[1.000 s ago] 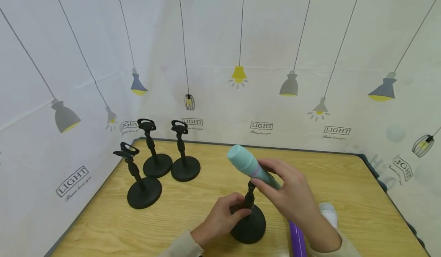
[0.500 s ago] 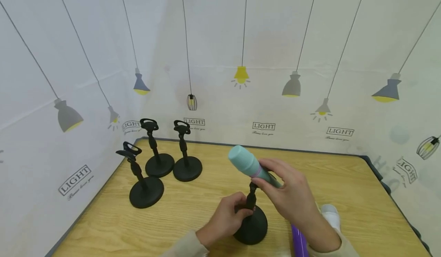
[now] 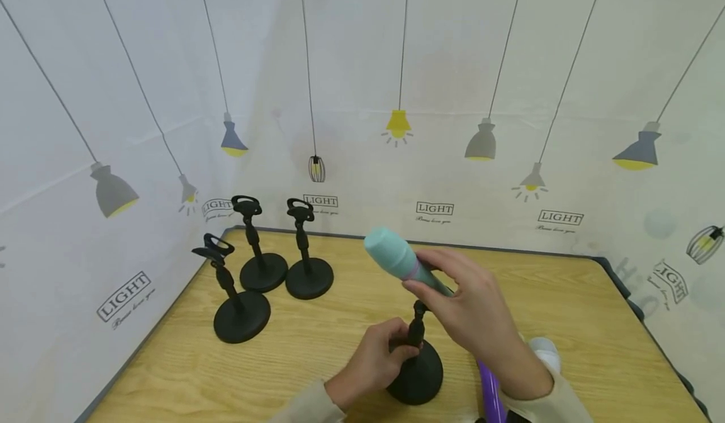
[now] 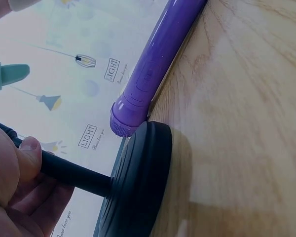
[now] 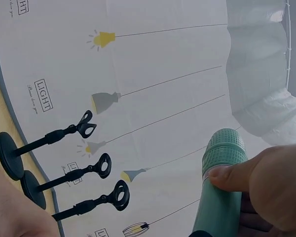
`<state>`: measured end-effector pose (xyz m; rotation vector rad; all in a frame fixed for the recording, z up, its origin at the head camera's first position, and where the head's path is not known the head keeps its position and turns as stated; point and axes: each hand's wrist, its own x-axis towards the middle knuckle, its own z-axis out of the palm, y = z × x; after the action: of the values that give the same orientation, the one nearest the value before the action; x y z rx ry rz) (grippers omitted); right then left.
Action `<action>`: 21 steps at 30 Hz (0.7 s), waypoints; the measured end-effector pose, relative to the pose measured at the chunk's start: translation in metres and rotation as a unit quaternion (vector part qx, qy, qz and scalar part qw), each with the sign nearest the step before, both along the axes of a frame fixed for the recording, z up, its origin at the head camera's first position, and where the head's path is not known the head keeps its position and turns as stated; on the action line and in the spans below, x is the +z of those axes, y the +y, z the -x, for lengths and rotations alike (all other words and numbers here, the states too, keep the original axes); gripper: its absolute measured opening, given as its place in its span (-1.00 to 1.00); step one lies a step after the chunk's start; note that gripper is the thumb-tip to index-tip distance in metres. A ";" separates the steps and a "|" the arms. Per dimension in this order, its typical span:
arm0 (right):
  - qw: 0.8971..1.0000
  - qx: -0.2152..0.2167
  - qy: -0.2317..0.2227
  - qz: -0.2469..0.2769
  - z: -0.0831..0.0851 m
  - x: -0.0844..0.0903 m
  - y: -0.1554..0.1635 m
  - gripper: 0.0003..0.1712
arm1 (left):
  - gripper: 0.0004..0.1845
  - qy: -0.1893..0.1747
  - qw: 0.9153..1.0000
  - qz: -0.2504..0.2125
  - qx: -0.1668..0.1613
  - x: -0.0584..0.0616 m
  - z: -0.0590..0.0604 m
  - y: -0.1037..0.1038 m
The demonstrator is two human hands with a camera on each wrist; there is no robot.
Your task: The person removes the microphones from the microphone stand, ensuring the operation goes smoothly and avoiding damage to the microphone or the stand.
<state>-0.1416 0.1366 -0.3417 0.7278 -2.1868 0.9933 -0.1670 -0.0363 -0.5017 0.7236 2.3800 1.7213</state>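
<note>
My left hand (image 3: 370, 360) pinches the stem of a black microphone stand (image 3: 420, 376) between thumb and fingers, its round base upright on the table. Above this stand my right hand (image 3: 478, 313) grips a turquoise microphone (image 3: 391, 252), tilted with its head up and to the left. In the right wrist view, the thumb presses the microphone (image 5: 219, 207) just below its mesh head. The stand's clip is mostly hidden behind the right hand in the head view. A purple microphone (image 4: 148, 74) lies by the stand's base in the left wrist view.
Three more black microphone stands (image 3: 242, 316) (image 3: 264, 272) (image 3: 309, 278) stand at the table's back left. A white microphone (image 3: 545, 351) lies right of the purple one, partly behind the right forearm. A lamp-printed backdrop (image 3: 362, 177) borders the wooden table (image 3: 317, 328).
In the last half second my right hand has raised the turquoise microphone slightly and moved it left. My left hand keeps its hold on the stand. The view has shifted a little.
</note>
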 end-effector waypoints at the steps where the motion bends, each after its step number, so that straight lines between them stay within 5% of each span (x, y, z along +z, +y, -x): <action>1: 1.000 0.000 -0.005 0.000 0.000 0.001 -0.001 -0.52 | -0.89 0.001 1.000 0.000 0.000 0.000 0.000 0.000; 21: 0.998 0.047 -0.033 0.005 0.015 0.027 -0.021 -0.63 | -0.90 -0.012 1.000 -0.028 0.005 -0.003 -0.002 0.000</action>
<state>-0.1570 0.1153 -0.3149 0.8103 -2.2202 1.0879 -0.1654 -0.0360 -0.5047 0.6974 2.3324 1.7965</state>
